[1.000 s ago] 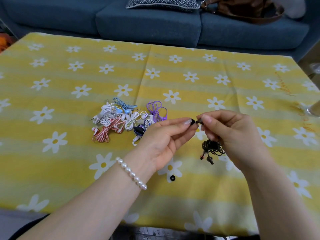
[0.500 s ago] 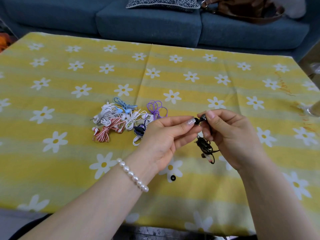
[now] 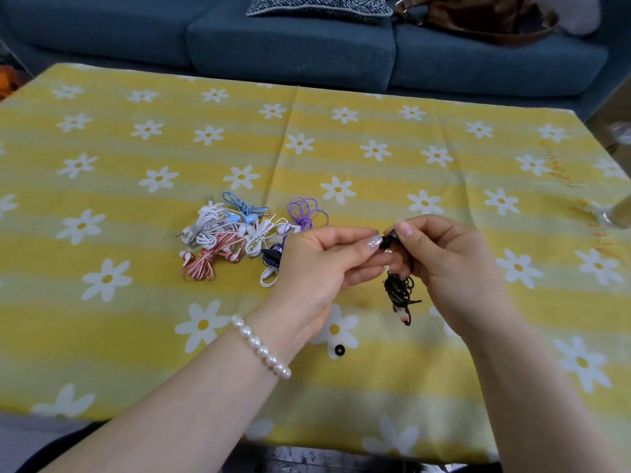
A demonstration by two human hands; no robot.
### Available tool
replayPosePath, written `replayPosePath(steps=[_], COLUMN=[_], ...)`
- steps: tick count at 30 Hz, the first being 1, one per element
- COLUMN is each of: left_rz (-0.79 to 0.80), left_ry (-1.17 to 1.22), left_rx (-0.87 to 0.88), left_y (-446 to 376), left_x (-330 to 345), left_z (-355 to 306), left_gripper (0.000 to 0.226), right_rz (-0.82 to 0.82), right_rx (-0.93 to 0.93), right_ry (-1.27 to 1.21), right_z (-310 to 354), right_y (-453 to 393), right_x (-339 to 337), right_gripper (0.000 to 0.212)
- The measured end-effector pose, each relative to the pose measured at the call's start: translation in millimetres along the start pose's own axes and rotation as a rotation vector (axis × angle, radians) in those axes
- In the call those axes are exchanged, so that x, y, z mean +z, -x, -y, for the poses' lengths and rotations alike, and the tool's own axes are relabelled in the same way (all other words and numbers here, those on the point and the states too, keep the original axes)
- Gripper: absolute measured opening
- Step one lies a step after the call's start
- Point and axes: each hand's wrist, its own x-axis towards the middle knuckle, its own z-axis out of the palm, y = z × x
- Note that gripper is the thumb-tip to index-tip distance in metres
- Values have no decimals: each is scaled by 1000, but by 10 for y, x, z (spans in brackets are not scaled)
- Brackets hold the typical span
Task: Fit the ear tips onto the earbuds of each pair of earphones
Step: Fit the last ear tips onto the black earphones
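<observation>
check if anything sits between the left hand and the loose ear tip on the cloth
Nothing visible does. The loose ear tip lies alone on bare cloth, just below the left hand, whose fingers pinch another tip at the black earbud.

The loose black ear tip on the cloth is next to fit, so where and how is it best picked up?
The loose black ear tip lies flat near the table's front edge, its hole facing up, apart from the earphone pile. Probably best to come straight down from above and pinch its outer rim on two opposite sides with thumb and forefinger. The left hand is nearest.
</observation>
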Motion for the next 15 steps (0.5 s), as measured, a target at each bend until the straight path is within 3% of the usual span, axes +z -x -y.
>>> replayPosePath(steps=[15], left_rz=[-72], left_ry=[19], left_rx=[-28], left_y=[2], left_x=[-5], left_z=[-22], left_gripper=[5], right_rz=[-166], right_rx=[-53], right_ry=[95], right_z=[-6], right_y=[75], right_x=[224], right_gripper=[19])
